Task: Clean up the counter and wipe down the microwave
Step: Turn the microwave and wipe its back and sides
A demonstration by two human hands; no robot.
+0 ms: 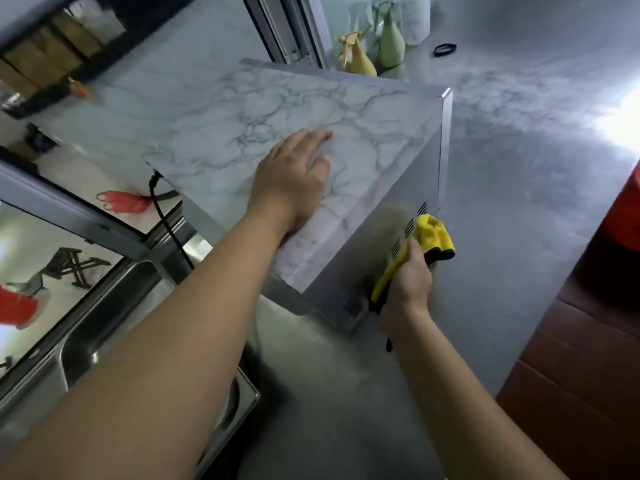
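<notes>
Yellow, soft cloth (427, 242) looks limp, best bunched as the right hand (408, 275) grips it at five o'clock, left hand (294, 174) spread flat steadying the heavy-looking microwave (381, 216).

The microwave (263, 140) under my left hand (294, 174) wears a white marble pattern with grey veins on top; its side is plain silver with dark vent slots. The cloth (431, 237) in my right hand (408, 282) is bright yellow with a black edge. The bench (502, 188) is mottled grey. Behind the microwave stand a yellow spray bottle (356, 57) and a pale green spray bottle (391, 39). A black band (445, 49) lies farther back. The cord (166, 216) is black.
</notes>
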